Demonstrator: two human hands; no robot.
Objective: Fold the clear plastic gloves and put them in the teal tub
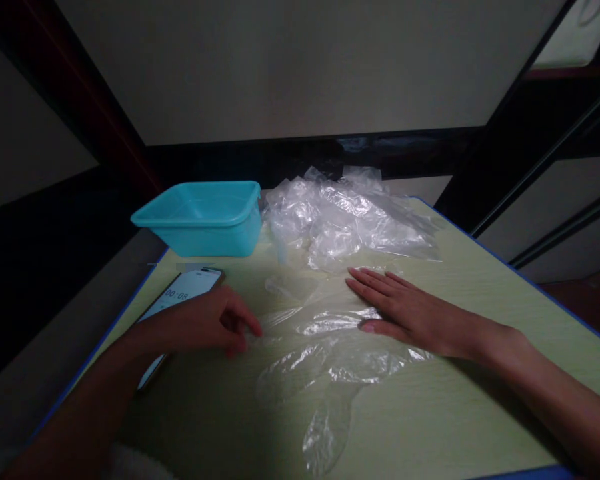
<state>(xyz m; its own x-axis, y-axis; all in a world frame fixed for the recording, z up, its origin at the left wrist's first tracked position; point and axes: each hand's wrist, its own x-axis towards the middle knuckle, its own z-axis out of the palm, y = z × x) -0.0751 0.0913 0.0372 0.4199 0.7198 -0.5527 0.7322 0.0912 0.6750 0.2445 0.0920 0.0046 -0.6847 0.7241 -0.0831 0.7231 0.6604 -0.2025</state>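
Note:
A clear plastic glove [325,373] lies flat on the pale green table [455,413] in front of me, fingers pointing towards me. My right hand [405,310] rests flat on its upper part, fingers stretched out and together. My left hand [213,323] is curled, its fingertips pinching the glove's left edge. Under my left wrist lies a phone [183,293] with a lit timer screen.
A turquoise plastic tub [203,220] stands at the table's far left. To its right sits a heap of clear plastic gloves [340,220]. The table has a blue edge; dark bed-frame bars and a wall lie behind.

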